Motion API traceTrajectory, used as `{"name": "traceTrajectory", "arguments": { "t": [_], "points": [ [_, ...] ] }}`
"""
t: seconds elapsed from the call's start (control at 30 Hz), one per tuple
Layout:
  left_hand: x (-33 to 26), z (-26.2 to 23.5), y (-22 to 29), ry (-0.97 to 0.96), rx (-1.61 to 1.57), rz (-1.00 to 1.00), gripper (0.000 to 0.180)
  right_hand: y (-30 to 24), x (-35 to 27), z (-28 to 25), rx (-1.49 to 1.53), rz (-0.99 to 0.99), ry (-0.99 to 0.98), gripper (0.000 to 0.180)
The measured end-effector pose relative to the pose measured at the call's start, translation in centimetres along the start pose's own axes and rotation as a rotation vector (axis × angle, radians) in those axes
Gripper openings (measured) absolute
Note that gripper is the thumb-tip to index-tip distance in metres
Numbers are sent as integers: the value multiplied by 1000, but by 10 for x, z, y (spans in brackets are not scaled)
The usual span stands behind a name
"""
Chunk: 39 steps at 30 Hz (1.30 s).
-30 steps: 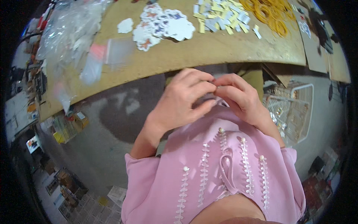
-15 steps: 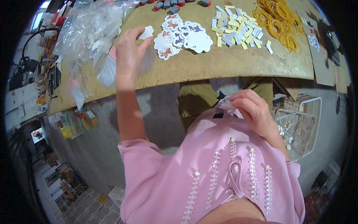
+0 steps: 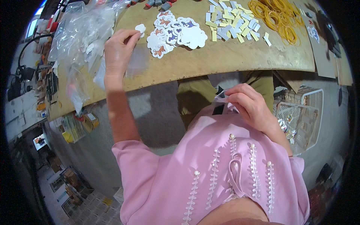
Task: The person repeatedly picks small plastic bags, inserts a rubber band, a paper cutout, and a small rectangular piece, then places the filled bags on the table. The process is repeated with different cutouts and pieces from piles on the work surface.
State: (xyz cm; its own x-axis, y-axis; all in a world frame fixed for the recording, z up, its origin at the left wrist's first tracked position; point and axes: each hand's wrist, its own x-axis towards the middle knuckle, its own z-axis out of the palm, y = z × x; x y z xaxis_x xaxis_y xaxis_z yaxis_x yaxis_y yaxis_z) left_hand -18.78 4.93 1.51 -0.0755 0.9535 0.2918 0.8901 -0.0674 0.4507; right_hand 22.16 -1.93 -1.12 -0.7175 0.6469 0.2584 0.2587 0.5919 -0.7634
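Over the left part of the table, the fingers of my left hand [image 3: 119, 48] are pinched together. Their tips meet the edge of a small white scalloped card [image 3: 140, 30]; whether they grip it is hidden. Below the thumb is a clear plastic sheet or bag [image 3: 137, 63]. Close to my body, my right hand [image 3: 250, 103] is closed on a small clear plastic bag [image 3: 220, 98], with a dark patch showing beside it. Right of my left hand lies a pile of white cloud-shaped cards [image 3: 193, 36], some printed with brown or dark blue animal figures.
Clear plastic bags [image 3: 80, 35] cover the table's left side. Small yellow and grey pieces [image 3: 232, 22] lie right of the cards, then a heap of yellow bands [image 3: 279, 18]. Dark grey and red parts [image 3: 159, 3] sit at the back. White plastic baskets [image 3: 313, 112] stand on the floor at right.
My left hand's thumb and fingers have come together near the white card, and the hand has shifted slightly left. My right hand still holds the bag. The whole view has shifted a little.
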Motion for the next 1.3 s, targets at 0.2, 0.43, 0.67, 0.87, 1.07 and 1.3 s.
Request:
{"name": "traceTrajectory", "arguments": {
  "t": [0.2, 0.43, 0.67, 0.87, 1.07, 1.3],
  "points": [
    [2, 10, -12, 85, 65, -53, 14, 1, -2, 1, -5, -8, 22, 28],
    [-9, 10, 3, 353, -278, -200, 8, -2, -2, -3, -64, -42, 109, 32],
    [-69, 12, 110, 117, -564, -221, 6, -1, 3, -2, -121, -113, 164, 30],
    [-100, 12, 166, 1, -579, 259, 29, -9, 6, -4, -195, -248, 187, 22],
    [-121, 32, 178, 107, -306, 439, 35, -12, 4, -1, -213, -257, 194, 24],
    [-127, 38, 183, 36, -29, 433, 32, -13, 2, 2, -183, -252, 150, 29]
  ]
}}
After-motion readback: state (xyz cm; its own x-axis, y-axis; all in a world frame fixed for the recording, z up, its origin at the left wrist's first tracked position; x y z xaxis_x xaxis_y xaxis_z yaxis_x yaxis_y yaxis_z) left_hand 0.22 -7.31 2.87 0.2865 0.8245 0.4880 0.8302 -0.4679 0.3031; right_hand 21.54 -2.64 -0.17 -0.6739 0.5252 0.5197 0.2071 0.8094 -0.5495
